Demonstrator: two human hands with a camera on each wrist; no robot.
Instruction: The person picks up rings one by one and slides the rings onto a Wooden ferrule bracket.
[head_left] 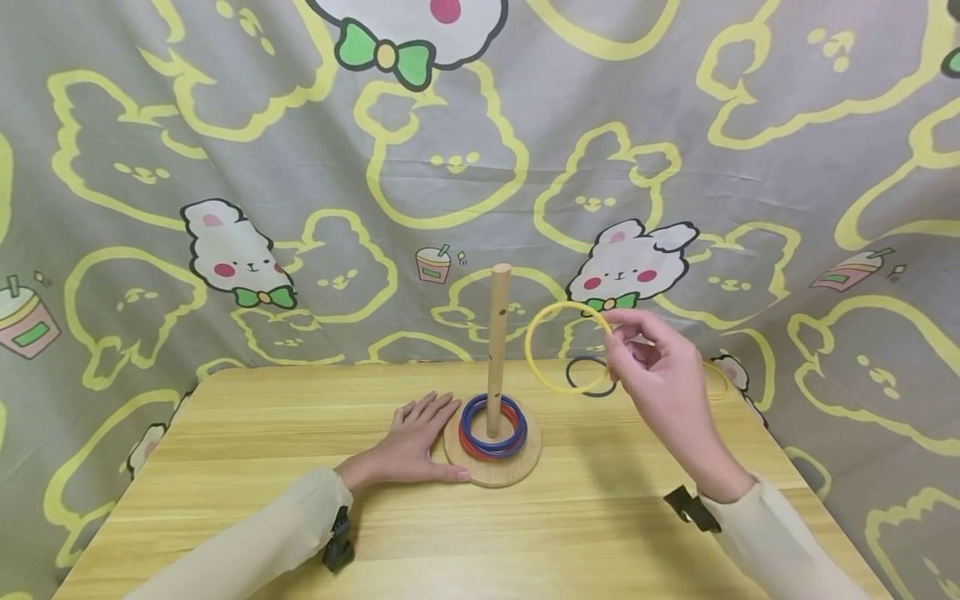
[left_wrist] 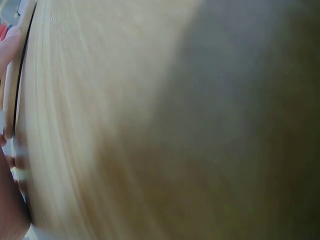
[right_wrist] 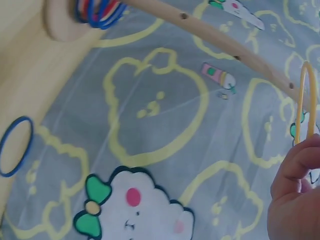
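My right hand (head_left: 660, 358) pinches a yellow ring (head_left: 529, 350) by its right side, holding it up to the right of the wooden peg (head_left: 498, 342). In the right wrist view the yellow ring (right_wrist: 301, 100) rises edge-on from the fingers. The peg stands upright on a round wooden base (head_left: 498, 477). Around its foot lie blue rings (head_left: 522, 433) and red rings (head_left: 468, 448), stacked loosely. My left hand (head_left: 411, 446) rests on the table with fingers spread, thumb and fingertips at the left edge of the base.
On the wooden table (head_left: 300, 417), a dark blue ring (head_left: 600, 393) lies at the back right, seen partly through the yellow one. Another yellow ring (head_left: 722, 382) lies farther right, partly behind my right hand. A patterned grey cloth (head_left: 480, 192) hangs behind the table.
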